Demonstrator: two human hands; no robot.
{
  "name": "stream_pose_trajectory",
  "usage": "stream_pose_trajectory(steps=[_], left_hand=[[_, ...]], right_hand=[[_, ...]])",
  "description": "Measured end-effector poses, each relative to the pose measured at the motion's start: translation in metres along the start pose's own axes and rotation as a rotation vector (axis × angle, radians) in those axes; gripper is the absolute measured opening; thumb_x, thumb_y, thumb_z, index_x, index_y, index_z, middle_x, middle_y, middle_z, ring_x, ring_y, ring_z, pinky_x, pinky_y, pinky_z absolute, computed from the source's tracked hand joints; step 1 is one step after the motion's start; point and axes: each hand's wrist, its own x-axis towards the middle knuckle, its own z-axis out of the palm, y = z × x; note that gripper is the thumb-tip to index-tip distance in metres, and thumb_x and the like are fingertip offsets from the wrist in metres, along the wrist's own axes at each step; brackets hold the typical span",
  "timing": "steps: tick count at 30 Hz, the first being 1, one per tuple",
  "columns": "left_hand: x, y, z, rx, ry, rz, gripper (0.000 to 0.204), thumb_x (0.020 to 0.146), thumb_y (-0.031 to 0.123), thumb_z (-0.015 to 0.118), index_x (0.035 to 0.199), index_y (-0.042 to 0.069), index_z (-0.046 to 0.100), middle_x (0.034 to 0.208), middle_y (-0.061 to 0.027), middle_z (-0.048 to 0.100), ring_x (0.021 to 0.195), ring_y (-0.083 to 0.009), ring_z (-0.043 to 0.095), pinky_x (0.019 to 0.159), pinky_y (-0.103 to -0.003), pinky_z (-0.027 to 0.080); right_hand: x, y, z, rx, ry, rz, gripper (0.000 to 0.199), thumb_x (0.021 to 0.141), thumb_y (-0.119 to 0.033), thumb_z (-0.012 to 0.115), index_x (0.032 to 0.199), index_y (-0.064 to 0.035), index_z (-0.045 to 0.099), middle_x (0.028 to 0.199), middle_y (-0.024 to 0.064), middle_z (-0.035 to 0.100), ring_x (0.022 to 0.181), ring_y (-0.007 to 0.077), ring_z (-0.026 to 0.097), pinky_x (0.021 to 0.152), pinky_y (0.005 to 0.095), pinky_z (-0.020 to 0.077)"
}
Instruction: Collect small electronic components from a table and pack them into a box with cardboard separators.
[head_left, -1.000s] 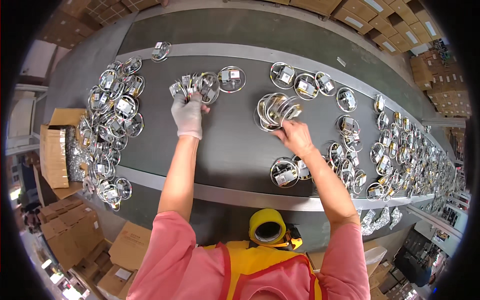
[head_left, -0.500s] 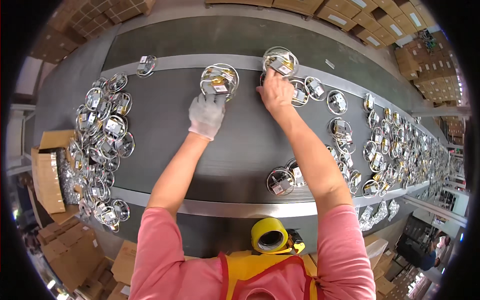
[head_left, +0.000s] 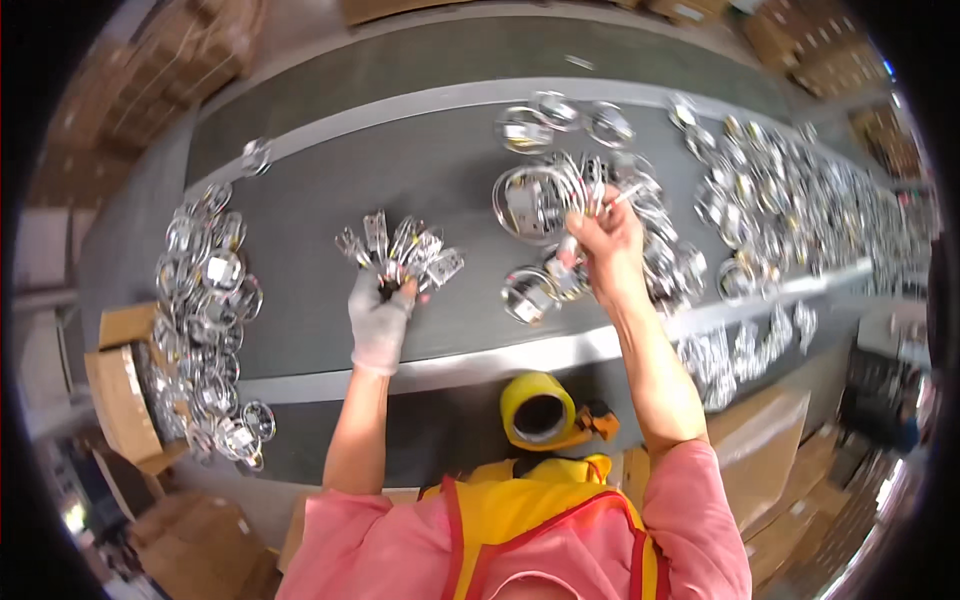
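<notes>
My gloved left hand (head_left: 380, 322) is closed on a fanned bunch of small metal modules (head_left: 405, 243) with wires, held over the dark belt (head_left: 310, 195). On the right, my bare right hand (head_left: 612, 245) is pinched on coiled-cable modules (head_left: 530, 202), their pale cables looped beside the fingers. Motion blur hides how many it holds. More coiled-cable modules (head_left: 530, 295) lie just below and around this hand. Others (head_left: 525, 130) sit at the belt's far edge.
A long pile of modules (head_left: 205, 300) lines the belt's left end, beside an open cardboard box (head_left: 125, 400). A dense spread (head_left: 780, 200) covers the right. Near my body are a yellow tape roll (head_left: 537, 410) and the belt's metal rail (head_left: 470, 366). Clear plastic bags (head_left: 750, 345) hang at the right rail.
My left hand has come nearer to me and now holds a fanned bunch. My right hand has moved right and nearer, lifting coiled-cable modules. The view has shifted.
</notes>
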Motion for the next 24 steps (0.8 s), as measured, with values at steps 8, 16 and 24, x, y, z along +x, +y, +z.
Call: stream_pose_trajectory(steps=[8, 16, 24], left_hand=[[-0.106, 0.014, 0.13, -0.003, -0.643, -0.075, 0.027, 0.078, -0.011, 0.052, 0.102, 0.0, 0.047, 0.088, -0.0041, 0.05, 0.076, -0.0107, 0.053, 0.064, -0.026, 0.052], [-0.283, 0.017, 0.294, 0.249, -1.391, 0.178, 0.031, 0.073, 0.0, 0.061, 0.103, -0.003, 0.052, 0.088, -0.0069, 0.057, 0.075, -0.0086, 0.053, 0.062, -0.022, 0.045], [-0.395, -0.097, 0.393, 0.749, -1.704, 0.396, 0.031, 0.069, 0.012, 0.061, 0.096, -0.002, 0.056, 0.087, -0.0204, 0.06, 0.077, -0.0288, 0.059, 0.071, -0.034, 0.045]], right_hand=[[-0.213, -0.063, -0.133, -0.044, 0.53, -0.311, 0.041, 0.074, 0.003, 0.062, 0.108, -0.0019, 0.039, 0.075, 0.008, 0.058, 0.049, 0.0145, 0.055, 0.044, 0.0228, 0.0458], [-0.406, -0.051, -0.271, -0.085, 1.197, -0.458, 0.033, 0.078, 0.002, 0.058, 0.106, -0.0018, 0.041, 0.082, 0.0059, 0.056, 0.058, 0.0095, 0.055, 0.047, 0.0211, 0.0478], [-0.46, 0.088, -0.311, 0.412, 1.402, 0.268, 0.016, 0.075, 0.003, 0.054, 0.09, 0.0003, 0.048, 0.07, 0.0082, 0.055, 0.044, 0.0152, 0.052, 0.032, 0.0245, 0.0337]])
